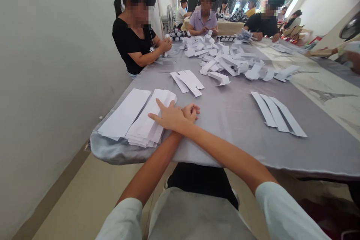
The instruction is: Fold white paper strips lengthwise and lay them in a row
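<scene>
My forearms are crossed at the table's near edge, the right one lying over the left. My right hand (170, 115) is open, its fingers spread over the right-hand stack of white paper pieces (143, 122) and touching its top. Just beyond that wrist, my left hand (191, 112) rests on the cloth with its fingers curled in; I see nothing in it. A second white paper stack (125, 112) lies to the left, close beside the first. Farther forward are a few flat, notched white pieces (188, 81).
Three overlapping folded white strips (278, 114) lie to the right on the grey tablecloth (225, 120). A large heap of folded white pieces (225, 58) covers the table's middle. A person in black (133, 41) works at the left side; others sit across. A wall (56, 63) borders the left.
</scene>
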Motion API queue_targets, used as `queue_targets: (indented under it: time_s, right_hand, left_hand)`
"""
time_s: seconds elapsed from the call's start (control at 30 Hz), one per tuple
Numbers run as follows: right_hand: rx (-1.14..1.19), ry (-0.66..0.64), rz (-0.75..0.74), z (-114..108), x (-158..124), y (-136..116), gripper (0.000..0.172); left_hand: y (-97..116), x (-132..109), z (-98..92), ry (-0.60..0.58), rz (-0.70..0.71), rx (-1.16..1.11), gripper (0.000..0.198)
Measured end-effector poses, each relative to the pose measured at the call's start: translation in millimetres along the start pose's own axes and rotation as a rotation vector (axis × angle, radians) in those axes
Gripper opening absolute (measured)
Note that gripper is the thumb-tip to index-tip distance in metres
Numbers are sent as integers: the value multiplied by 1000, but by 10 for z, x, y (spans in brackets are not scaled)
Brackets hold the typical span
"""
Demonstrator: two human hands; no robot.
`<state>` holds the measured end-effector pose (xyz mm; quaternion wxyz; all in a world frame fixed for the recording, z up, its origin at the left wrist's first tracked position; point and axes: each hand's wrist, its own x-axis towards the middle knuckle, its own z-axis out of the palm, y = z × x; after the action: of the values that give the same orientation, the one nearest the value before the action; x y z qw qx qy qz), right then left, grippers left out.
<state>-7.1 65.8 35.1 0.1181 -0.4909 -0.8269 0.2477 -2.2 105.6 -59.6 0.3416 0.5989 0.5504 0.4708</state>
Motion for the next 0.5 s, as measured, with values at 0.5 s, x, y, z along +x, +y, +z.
queue_targets:
  time_s: [0.5]
  right_hand:
    - [261,35,2,65,182,177,85]
  left_hand:
    - [37,-22,13,15,-4,-35,21]
